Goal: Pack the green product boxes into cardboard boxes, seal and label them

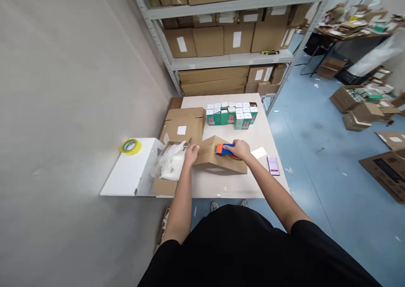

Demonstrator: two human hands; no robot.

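Observation:
A brown cardboard box (pixel 205 154) sits on the table in front of me, its top flaps peaked slightly along the middle. At the box's left end is my left hand (pixel 191 154), its fingers curled against the cardboard. My right hand (pixel 241 149) is closed round a blue and orange tape dispenser (pixel 225 149). The dispenser's orange head rests at the box's top seam, and part of its yellow tape roll shows below my hand.
Small green and white boxes (pixel 232 115) stand grouped at the table's back. Left are a flattened carton (pixel 182 128) and an open box with white plastic bags (pixel 172 162). A yellow tape roll (pixel 130 146) lies far left, a phone (pixel 273 165) right. Shelving (pixel 230 60) stands behind.

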